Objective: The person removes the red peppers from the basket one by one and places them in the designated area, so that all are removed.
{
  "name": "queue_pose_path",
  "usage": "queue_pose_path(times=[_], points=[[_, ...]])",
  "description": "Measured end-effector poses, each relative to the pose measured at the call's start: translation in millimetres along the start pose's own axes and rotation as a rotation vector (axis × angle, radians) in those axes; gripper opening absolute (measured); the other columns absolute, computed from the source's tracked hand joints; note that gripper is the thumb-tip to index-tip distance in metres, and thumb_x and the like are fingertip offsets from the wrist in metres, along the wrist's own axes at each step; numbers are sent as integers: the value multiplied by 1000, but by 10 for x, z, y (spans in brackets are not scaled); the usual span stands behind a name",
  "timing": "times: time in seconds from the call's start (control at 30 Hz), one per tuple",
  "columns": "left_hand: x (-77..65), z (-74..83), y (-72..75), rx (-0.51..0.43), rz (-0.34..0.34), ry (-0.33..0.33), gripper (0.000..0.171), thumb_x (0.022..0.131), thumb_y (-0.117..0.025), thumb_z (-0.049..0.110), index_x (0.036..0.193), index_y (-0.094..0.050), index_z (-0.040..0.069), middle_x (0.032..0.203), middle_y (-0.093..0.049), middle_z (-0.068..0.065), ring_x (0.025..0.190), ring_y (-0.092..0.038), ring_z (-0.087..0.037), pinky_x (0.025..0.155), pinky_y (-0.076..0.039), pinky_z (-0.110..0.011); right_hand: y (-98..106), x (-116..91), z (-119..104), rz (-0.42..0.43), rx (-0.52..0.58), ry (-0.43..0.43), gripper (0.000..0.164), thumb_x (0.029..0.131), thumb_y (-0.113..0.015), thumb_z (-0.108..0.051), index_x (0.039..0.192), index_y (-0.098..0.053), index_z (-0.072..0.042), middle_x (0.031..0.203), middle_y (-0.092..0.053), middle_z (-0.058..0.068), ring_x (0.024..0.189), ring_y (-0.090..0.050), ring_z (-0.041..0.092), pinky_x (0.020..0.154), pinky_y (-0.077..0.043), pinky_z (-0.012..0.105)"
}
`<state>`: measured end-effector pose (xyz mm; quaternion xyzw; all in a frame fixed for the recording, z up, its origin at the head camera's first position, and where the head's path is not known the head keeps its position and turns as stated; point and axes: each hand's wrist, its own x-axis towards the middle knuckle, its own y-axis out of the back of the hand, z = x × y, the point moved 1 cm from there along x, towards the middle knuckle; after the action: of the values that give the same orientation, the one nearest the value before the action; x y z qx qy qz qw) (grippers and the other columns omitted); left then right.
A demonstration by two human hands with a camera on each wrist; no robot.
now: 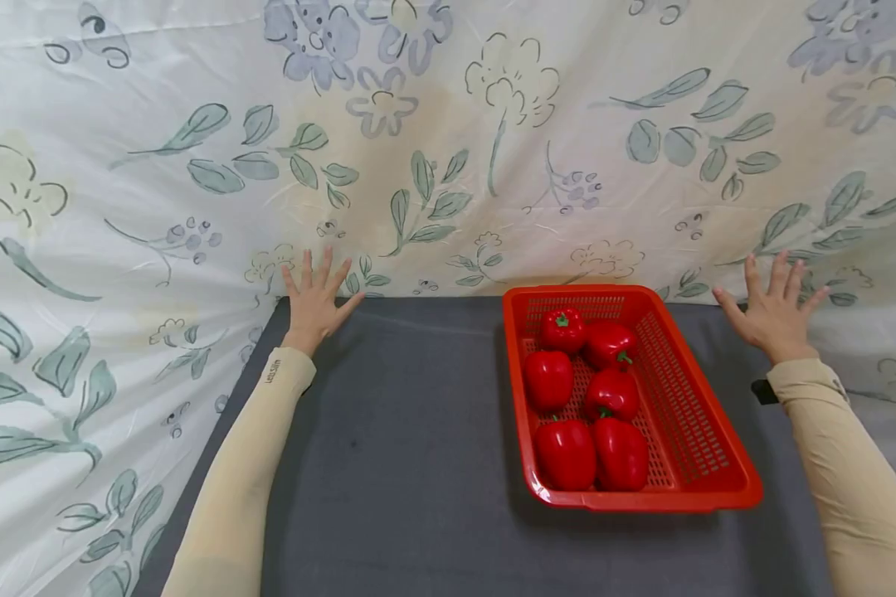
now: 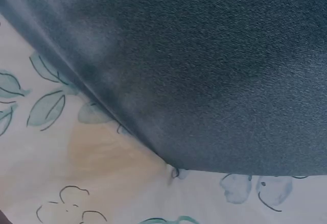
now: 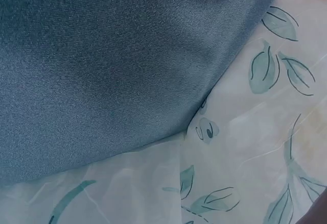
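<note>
My left hand (image 1: 314, 308) is spread, fingers straight, above the far left corner of the dark grey table; nothing is in it. Likewise empty, my right hand (image 1: 775, 317) has its fingers splayed near the far right corner. Between them, nearer the right hand, stands a red plastic basket (image 1: 705, 398) with perforated walls. Several shiny red bell peppers lie in its left part, among them one with a green stem facing up (image 1: 563, 330) and a large one (image 1: 566, 453) at the front. Neither hand touches the basket. Both wrist views show mostly table cloth and curtain.
Dark grey cloth covers the table (image 1: 403, 448), with a broad bare stretch left of the basket. A white curtain (image 1: 433, 108) printed with flowers and leaves hangs behind and along the sides, meeting the table's back edge.
</note>
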<state>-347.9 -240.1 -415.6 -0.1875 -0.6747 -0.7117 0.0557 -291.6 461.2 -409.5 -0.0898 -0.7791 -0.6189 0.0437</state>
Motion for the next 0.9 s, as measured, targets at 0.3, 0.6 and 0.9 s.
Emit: queue_pose_path(times=[0.3,0.6,0.9], points=[[43,91,-35,9,-1,-17,72,88,-43,62,148,-19,30,157,3,0,142,12,-31,104,10,-65,33,-4,-59,-24,-19,-2,82,91,-21,-65,146,15,-16,143,36,18,127,37,41,89,23,72],[84,257,-89,-47,-15,-32,73,88,-48,58,148,-20,28,157,-2,-3,142,13,-31,105,12,-64,-9,57,-165,-20,-6,51,80,92,-23,-63,149,7,-15,147,26,23,132,29,41,94,20,71],[151,541,-100,-79,-68,-55,73,88,-44,60,149,-18,28,157,-6,-3,143,2,-31,107,1,-63,5,118,-307,-49,30,115,76,94,-25,-60,149,0,-14,151,9,26,136,18,44,97,11,73]])
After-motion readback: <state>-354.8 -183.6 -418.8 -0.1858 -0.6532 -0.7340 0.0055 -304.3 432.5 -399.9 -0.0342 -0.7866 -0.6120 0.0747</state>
